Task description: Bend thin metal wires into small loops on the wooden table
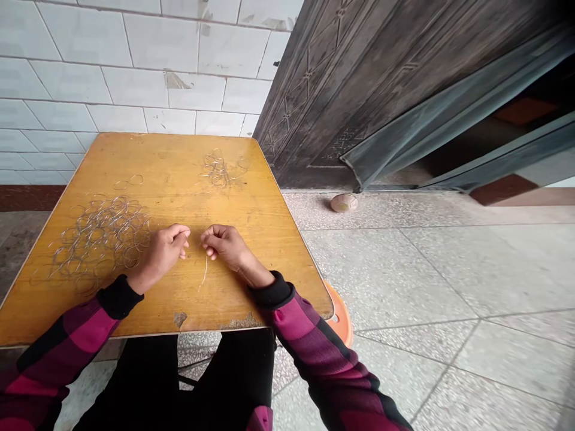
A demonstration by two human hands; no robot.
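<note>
My right hand [224, 244] is closed in a pinch over the middle of the table, and a thin, pale piece of wire [205, 275] hangs down from its fingers. Just to its left, a small gap away, my left hand [167, 246] is also pinched closed. Whatever lies between its fingertips is too small to make out. Beside the left hand spreads a large tangle of thin wire loops [105, 230]. A smaller heap of wire loops [218, 169] lies farther back, toward the right.
The yellow wooden table [179, 206] has a chipped front edge and stands against a white tiled wall [157, 60]. An orange stool [339, 314] shows under its right corner. A roundish stone-like object [344, 203] lies on the floor near a dark carved door [323, 102].
</note>
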